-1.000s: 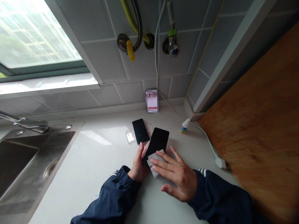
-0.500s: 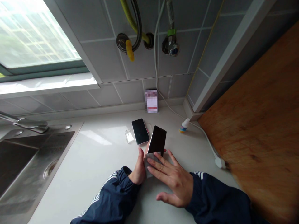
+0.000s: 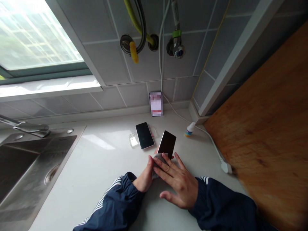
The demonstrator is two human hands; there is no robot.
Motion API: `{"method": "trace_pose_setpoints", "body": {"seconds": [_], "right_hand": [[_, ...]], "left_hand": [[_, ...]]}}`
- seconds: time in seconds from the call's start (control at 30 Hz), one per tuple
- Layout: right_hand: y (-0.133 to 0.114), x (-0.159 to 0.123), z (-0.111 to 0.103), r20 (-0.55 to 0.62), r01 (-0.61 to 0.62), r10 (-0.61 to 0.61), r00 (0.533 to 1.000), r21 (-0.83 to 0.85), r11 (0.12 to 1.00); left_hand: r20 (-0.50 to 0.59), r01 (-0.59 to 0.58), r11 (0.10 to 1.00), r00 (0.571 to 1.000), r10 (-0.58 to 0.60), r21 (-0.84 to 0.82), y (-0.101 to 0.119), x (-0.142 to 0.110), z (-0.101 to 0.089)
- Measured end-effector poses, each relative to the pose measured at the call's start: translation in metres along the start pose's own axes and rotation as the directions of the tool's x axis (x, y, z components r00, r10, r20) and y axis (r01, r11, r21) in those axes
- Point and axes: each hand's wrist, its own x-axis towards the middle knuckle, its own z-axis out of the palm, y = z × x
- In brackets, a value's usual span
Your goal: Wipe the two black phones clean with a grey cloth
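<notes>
My left hand (image 3: 144, 176) and my right hand (image 3: 178, 183) meet over a white countertop (image 3: 96, 179). A black smartphone (image 3: 166, 143) stands tilted, its lower end hidden by my hands. My left hand grips that end, with its fingertips showing behind the phone. My right hand lies with spread fingers on a grey cloth (image 3: 159, 159) wrapped against the phone. A second phone (image 3: 144, 135), with a dark screen and a pale edge, lies flat just beyond my left hand. Beside it sits a clear phone case (image 3: 133, 140).
A small bottle (image 3: 190, 130) and a blurred box (image 3: 156, 104) stand near the tiled wall. A steel sink (image 3: 31, 166) and faucet (image 3: 31, 126) lie left, a wooden board (image 3: 260, 128) right. A white cable (image 3: 207, 136) runs to a plug (image 3: 225, 166).
The black phone has swung from upright to tilting right and shifted slightly right. My right hand and the cloth have moved along its lower end, and the cloth is now more covered.
</notes>
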Motion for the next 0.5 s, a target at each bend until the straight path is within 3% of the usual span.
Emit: {"method": "trace_pose_setpoints", "body": {"seconds": [0.2, 0.4, 0.5], "right_hand": [[0.005, 0.001, 0.001, -0.077, -0.076, 0.073, 0.994, -0.034, 0.997], [0.015, 0.001, -0.002, -0.156, -0.146, 0.133, 0.979, -0.077, 0.986], [0.020, 0.001, -0.003, -0.224, -0.200, 0.179, 0.958, -0.072, 0.977]], "left_hand": [[0.036, -0.019, 0.987, 0.999, 0.014, 0.158, -0.007, 0.000, -0.008], [0.063, -0.166, 0.923, 0.986, 0.154, 0.348, 0.005, -0.003, 0.002], [0.122, -0.101, 0.954, 0.990, 0.068, 0.281, 0.017, -0.005, 0.013]]}}
